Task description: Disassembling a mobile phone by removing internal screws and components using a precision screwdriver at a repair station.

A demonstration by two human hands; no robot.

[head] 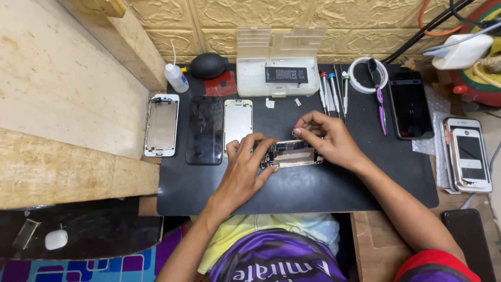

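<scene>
An opened phone body lies across the middle of a black work mat, its insides facing up. My left hand rests on the phone's left end, fingers pressing it down. My right hand covers the phone's upper right edge, with thumb and forefinger pinched together near its top rim at a small part that I cannot make out.
On the mat's left lie a white screen frame, a dark glass panel and a metal plate. Behind stand a clear parts box, screwdrivers, a tape roll, a black blower, a small bottle. More phones lie right.
</scene>
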